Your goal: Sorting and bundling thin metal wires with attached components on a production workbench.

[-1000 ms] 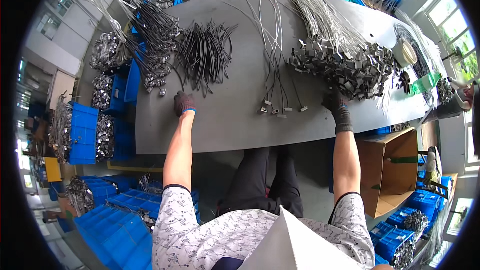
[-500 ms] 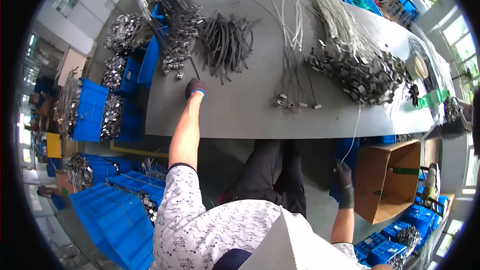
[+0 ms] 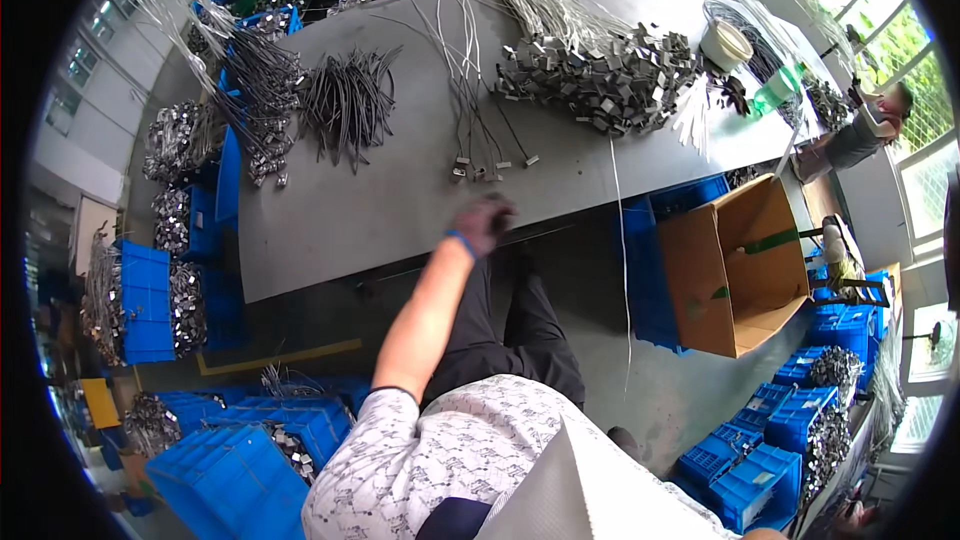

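Note:
My left hand [image 3: 485,223], in a dark glove and blurred, is closed just over the table's near edge. A thin dark strip [image 3: 395,274] seems to run through it. Beyond the hand lie a few dark strips with metal heads and pale tails [image 3: 483,135]. A pile of dark strips [image 3: 348,105] is farther left. From a big heap of metal-headed strips [image 3: 605,80], a pale wire [image 3: 622,250] hangs straight down over the edge. It leads toward my right hand [image 3: 623,438], which shows only as a dark gloved patch beside my shirt, its fingers hidden.
The grey table [image 3: 310,230] spans the view. An open cardboard box [image 3: 695,285] stands at its right, near blue crates [image 3: 765,480]. More blue crates [image 3: 235,470] are at left. A tub [image 3: 727,45] and a green bottle [image 3: 778,90] sit on the table; another person [image 3: 855,140] is at far right.
My left hand has moved from the strips at the left toward me and rightward. My right hand has drawn back toward my body, and the pale wire hangs longer and straighter. The view has turned right.

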A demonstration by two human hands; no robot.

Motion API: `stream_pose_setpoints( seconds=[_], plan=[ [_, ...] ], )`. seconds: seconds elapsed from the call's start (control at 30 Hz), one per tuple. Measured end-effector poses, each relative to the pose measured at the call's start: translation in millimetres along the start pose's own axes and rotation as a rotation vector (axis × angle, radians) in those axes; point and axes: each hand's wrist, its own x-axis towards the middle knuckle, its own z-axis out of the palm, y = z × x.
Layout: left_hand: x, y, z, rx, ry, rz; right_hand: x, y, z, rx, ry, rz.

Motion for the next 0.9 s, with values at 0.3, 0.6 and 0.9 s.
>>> stream_pose_setpoints(
  seconds=[0.3,0.6,0.9],
  plan=[
    [37,121,215,-1.333,0.215,-1.23,-12,3,71,0.288,-0.012,-0.282],
    [158,115,37,-1.08,0.78,-0.485,51,20,61,0.024,-0.028,-0.317],
    [149,140,-14,-0.864,0.749,-0.371,83,11,26,0.107,-0.012,-0.298]
  ],
)
